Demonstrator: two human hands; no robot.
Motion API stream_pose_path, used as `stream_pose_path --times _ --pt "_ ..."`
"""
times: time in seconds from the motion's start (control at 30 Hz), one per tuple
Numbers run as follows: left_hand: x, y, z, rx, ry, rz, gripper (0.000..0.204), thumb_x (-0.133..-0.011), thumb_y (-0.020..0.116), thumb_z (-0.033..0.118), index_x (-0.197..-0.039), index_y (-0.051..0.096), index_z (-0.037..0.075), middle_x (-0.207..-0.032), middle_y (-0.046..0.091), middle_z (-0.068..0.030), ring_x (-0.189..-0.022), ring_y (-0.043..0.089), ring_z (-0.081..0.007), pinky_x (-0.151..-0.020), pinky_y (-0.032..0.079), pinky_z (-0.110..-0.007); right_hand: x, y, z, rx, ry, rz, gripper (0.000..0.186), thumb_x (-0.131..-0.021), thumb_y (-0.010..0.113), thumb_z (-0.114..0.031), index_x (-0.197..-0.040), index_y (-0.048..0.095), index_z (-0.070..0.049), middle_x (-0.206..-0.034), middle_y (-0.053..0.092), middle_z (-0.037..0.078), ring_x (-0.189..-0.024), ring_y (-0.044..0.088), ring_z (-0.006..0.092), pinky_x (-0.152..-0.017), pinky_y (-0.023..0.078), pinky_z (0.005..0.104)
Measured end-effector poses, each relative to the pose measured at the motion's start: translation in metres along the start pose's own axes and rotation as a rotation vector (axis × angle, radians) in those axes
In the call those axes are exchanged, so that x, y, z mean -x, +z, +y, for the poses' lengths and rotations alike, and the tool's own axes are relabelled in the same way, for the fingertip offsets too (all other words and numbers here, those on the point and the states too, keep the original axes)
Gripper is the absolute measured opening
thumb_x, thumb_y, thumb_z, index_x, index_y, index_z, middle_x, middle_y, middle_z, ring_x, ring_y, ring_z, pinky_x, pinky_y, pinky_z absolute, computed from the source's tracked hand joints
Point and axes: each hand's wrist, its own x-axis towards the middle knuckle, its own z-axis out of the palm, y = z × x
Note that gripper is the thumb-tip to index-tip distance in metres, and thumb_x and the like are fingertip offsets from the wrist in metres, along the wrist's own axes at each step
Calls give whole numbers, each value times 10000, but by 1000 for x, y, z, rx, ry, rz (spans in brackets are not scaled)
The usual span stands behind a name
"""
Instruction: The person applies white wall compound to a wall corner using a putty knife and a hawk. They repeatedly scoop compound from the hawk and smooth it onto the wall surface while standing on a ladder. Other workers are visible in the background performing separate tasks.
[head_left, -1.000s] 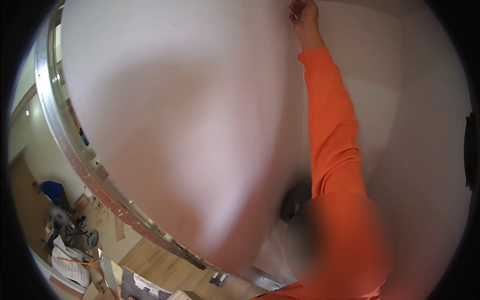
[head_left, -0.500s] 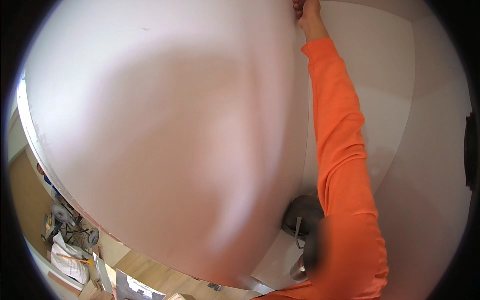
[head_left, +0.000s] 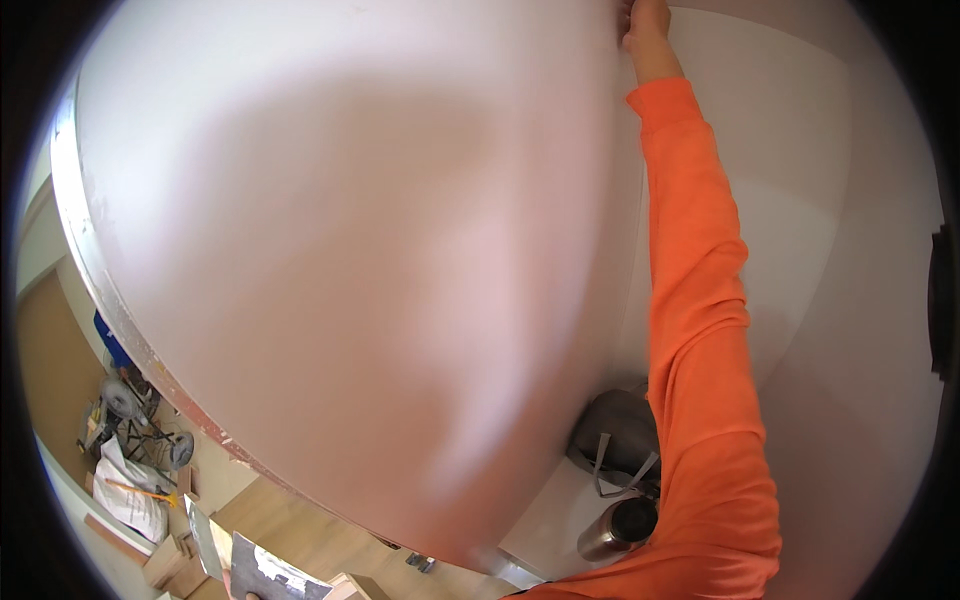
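My right hand [head_left: 648,22], at the end of a raised orange sleeve, is at the top against the white wall panel [head_left: 340,230], near its corner. Its fingers curl, and whatever they hold is hidden. At the bottom left, a bit of my left hand [head_left: 251,594] shows gripping a dark grey plastering board [head_left: 272,568] smeared with white filler, beside a pale metal blade [head_left: 208,545]. A dark grey bag [head_left: 610,430] with straps and a steel flask [head_left: 605,535] sit on the white ledge [head_left: 540,510] below my right arm.
A metal-edged panel border [head_left: 100,270] curves down the left. Beyond it are a blue-clothed person [head_left: 112,338], a machine on a stand [head_left: 125,405], a white sack [head_left: 130,490], wood pieces [head_left: 165,565] and a wooden floor [head_left: 300,520]. A side wall [head_left: 870,300] encloses the right.
My right arm has shifted rightward in the view, and the bag and flask have come into sight beside it. The blue-clothed person is now mostly hidden behind the panel edge.
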Motion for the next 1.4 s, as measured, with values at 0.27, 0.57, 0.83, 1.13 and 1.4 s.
stream_pose_path --times 0.27,0.57,0.83,1.13,1.4 --pt "-10 -19 -21 -4 -52 75 470 -934 643 177 -1342 502 -9 -1338 556 -209 -1212 543 -338 -1081 424 -481 -2 1 8 -75 -14 -2 463 -919 445 -412 -1091 611 -16 -926 577 107 -807 549 244 -713 485 391" --pt "-21 -31 -39 29 -58 34 432 -945 611 171 -1328 526 -9 -1304 589 -185 -1177 577 -305 -1045 456 -442 9 5 -1 -56 0 -39 559 -908 430 -449 -1209 600 -10 -1017 576 136 -894 543 249 -786 476 398" --pt "-27 -40 -50 58 -49 20 418 -931 625 136 -1307 537 -23 -1288 597 -188 -1158 586 -305 -1036 463 -440 40 10 -11 -5 24 -11 605 -920 400 -438 -1310 562 -5 -1143 552 139 -995 509 247 -842 460 409" --pt "-28 -36 -49 93 -58 -26 413 -939 598 117 -1314 518 -35 -1327 564 -220 -1208 552 -333 -1062 446 -462 69 8 -30 53 -80 -83 507 -981 343 -307 -1367 480 -8 -1427 506 107 -1275 395 261 -1037 317 415" --pt "-29 -36 -53 47 -16 15 428 -933 592 100 -1324 512 -53 -1317 569 -223 -1193 562 -331 -1049 458 -449 74 10 -28 -12 -10 -67 488 -950 383 -414 -1182 601 -43 -1142 541 85 -941 442 206 -833 389 381"
